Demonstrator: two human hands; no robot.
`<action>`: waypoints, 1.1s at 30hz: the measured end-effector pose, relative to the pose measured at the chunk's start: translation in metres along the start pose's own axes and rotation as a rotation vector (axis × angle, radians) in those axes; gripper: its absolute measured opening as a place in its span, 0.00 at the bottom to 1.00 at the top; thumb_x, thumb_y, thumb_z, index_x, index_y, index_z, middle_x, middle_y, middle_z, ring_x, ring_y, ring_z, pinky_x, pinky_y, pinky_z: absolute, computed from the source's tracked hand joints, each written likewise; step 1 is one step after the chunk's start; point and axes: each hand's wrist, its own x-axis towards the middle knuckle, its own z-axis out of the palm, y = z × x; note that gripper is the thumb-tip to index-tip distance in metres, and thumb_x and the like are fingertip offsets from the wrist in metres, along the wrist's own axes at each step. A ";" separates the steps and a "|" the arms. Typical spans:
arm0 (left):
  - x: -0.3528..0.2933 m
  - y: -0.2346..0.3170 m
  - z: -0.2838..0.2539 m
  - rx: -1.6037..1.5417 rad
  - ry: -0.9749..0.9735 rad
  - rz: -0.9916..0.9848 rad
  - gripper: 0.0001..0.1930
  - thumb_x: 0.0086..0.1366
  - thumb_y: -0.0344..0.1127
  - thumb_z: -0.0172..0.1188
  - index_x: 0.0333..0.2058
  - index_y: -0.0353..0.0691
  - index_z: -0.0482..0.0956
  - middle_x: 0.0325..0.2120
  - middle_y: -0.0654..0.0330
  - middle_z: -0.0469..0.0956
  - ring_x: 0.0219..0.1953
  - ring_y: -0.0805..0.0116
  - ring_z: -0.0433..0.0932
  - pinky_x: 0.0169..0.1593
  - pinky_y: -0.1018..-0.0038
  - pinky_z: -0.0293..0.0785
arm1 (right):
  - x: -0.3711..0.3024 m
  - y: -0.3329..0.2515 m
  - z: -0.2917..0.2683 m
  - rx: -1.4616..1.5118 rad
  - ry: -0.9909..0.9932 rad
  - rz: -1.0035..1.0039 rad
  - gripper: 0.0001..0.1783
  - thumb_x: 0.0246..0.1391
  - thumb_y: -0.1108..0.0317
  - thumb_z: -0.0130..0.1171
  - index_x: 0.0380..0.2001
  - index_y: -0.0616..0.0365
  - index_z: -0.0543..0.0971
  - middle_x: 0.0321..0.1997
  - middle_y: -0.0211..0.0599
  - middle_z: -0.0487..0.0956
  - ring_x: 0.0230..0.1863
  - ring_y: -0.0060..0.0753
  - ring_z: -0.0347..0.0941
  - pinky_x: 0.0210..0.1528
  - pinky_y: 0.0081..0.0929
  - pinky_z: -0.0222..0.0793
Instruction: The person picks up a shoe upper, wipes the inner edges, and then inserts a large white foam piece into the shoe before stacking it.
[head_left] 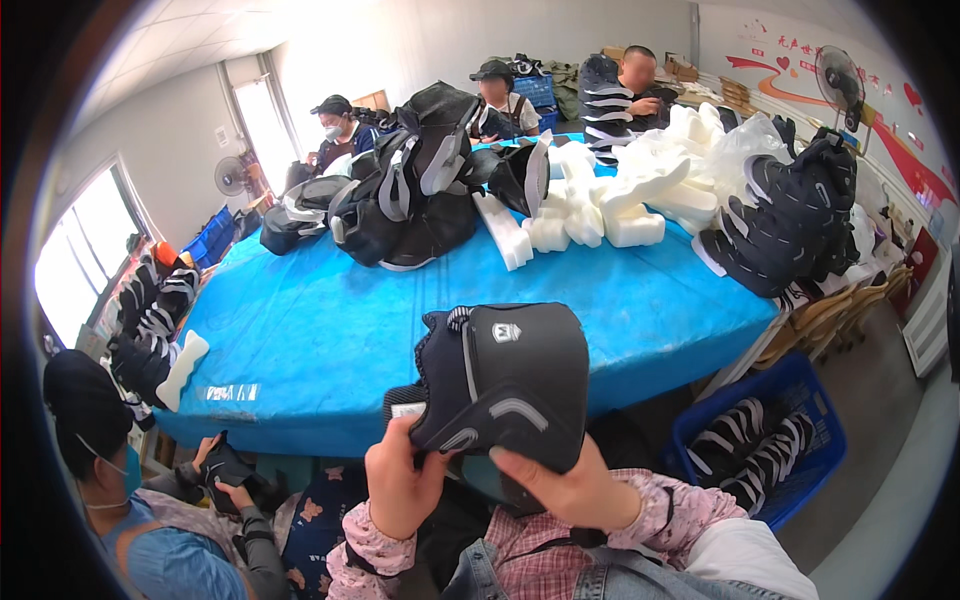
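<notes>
In front of my body, above the near edge of the table, I hold up a black padded fabric cover (545, 375) with grey curved stripes and a small white shield badge. My left hand (403, 482) pinches its lower left corner, near a small white label. On the lower right, my right hand (568, 488) grips it with the thumb across the front; its other fingers are hidden behind the cover. Farther off on the table lie a heap of similar black covers (415, 215) and a pile of white foam pieces (630, 215).
A blue plastic sheet (430, 290) covers the table. Stacked black covers (785, 220) stand at its right end. A blue crate (830, 445) of striped black pieces sits low right. A co-worker (165, 540) at my left handles a black piece; several people sit across the table.
</notes>
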 end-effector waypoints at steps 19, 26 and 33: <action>0.029 0.001 0.015 -0.500 -0.196 -0.237 0.13 0.59 0.26 0.61 0.41 0.29 0.69 0.29 0.64 0.75 0.32 0.83 0.72 0.36 0.84 0.70 | 0.030 0.019 -0.038 -0.353 0.225 -0.289 0.12 0.59 0.68 0.55 0.41 0.65 0.76 0.35 0.36 0.80 0.34 0.23 0.74 0.35 0.22 0.69; 0.030 0.003 0.013 -0.552 -0.239 -0.251 0.17 0.60 0.37 0.63 0.39 0.30 0.70 0.20 0.68 0.70 0.24 0.86 0.66 0.25 0.83 0.63 | 0.041 0.020 -0.051 -0.171 0.121 -0.056 0.11 0.57 0.68 0.57 0.40 0.65 0.77 0.35 0.34 0.80 0.34 0.22 0.75 0.36 0.21 0.70; 0.051 0.015 0.007 -0.036 -0.296 -0.033 0.17 0.59 0.39 0.62 0.38 0.31 0.70 0.17 0.53 0.72 0.17 0.61 0.73 0.22 0.70 0.65 | 0.054 0.000 -0.072 0.384 -0.018 0.324 0.16 0.57 0.65 0.59 0.44 0.63 0.75 0.41 0.31 0.79 0.39 0.21 0.75 0.43 0.20 0.73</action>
